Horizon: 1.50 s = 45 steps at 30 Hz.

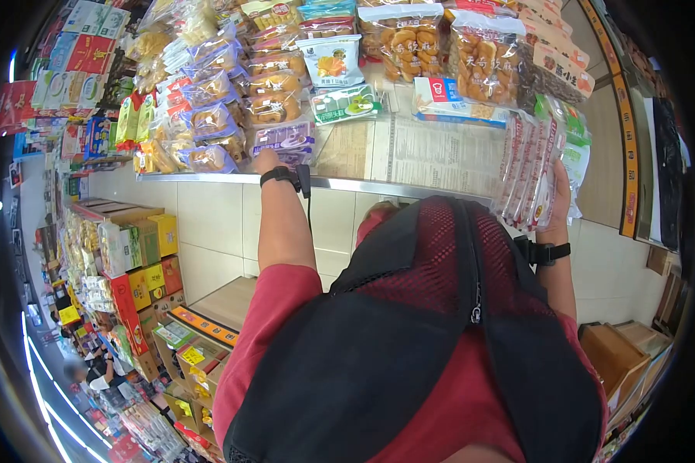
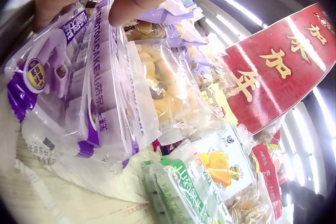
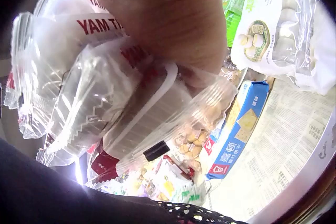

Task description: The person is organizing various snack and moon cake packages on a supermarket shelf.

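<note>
My left hand (image 1: 267, 160) is at the front edge of the display table, gripping purple-and-white packs of yam cake (image 2: 97, 77). In the left wrist view its fingers and thumb come down on either side of the packs' upper edge, and the packs' lower ends rest by the newspaper. At the table's right front, my right hand (image 1: 557, 204) holds a stack of clear, red-printed packs of yam cake (image 1: 527, 170), standing on edge side by side. Up close in the right wrist view, the hand covers part of the red lettering on these packs (image 3: 89, 87).
Bagged twisted pastries (image 1: 486, 65), a blue cracker box (image 1: 455, 104) and a green cake pack (image 1: 346, 105) lie beyond the newspaper (image 1: 432, 154). Bagged round pastries (image 1: 274, 108) fill the left side. Green-and-white packs (image 1: 575, 162) are beside the right hand. A metal edge (image 1: 347, 184) borders the table.
</note>
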### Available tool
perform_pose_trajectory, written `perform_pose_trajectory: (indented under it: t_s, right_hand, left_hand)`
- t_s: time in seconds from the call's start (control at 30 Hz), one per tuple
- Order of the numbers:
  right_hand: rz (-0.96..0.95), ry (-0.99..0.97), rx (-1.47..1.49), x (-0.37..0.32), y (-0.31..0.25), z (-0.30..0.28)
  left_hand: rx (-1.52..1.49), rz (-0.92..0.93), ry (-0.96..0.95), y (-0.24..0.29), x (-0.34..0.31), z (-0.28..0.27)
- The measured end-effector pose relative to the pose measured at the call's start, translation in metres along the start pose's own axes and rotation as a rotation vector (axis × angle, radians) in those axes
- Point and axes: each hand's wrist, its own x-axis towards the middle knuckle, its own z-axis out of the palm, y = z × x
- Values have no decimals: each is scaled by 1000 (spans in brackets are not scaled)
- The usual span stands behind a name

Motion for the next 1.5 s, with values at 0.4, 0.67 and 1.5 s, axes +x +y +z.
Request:
perform_pose_trajectory:
  t_s: [0.4,0.67,1.5]
  right_hand:
    - [-60,6,-78,0,-5,-7]
    - [-55,22,-125,3,-3,-1]
    - [-178,-369,-879,32,58,134]
  left_hand:
    - [399,564,-529,-61,-54,25]
    - [913,560,-1286,-91,-173,52]
    - [-220,-402,-1711,-20,-212,95]
